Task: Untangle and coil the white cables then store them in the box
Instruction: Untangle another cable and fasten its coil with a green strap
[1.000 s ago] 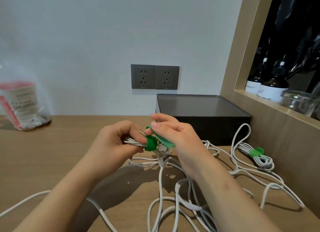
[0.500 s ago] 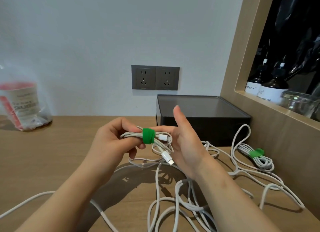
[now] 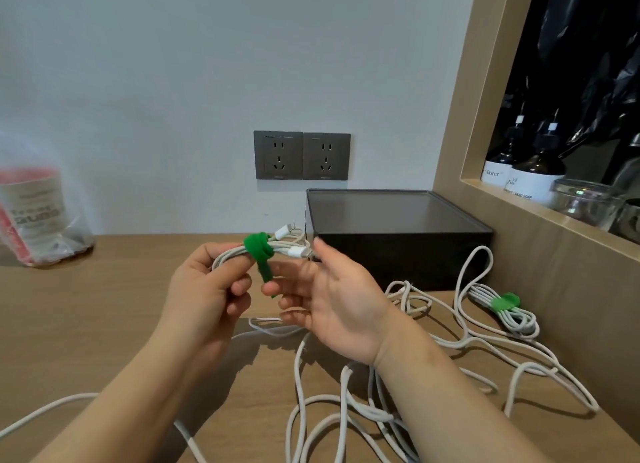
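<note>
Frame centre: left hand (image 3: 204,289) grips coiled white cable (image 3: 289,245) beside its green strap (image 3: 258,246); right hand (image 3: 332,296) loosely spread, fingertip at the strap's tail, black box (image 3: 398,235) behind.

One white coil (image 3: 239,251), cinched with a green tie (image 3: 258,248), is held up off the desk (image 3: 104,306) in the left hand (image 3: 204,286), plugs poking right. A second tied bundle (image 3: 512,319) lies by the right edge. Loose cables (image 3: 346,403) sprawl along the front, and the black box (image 3: 398,241) sits in the back right corner.
</note>
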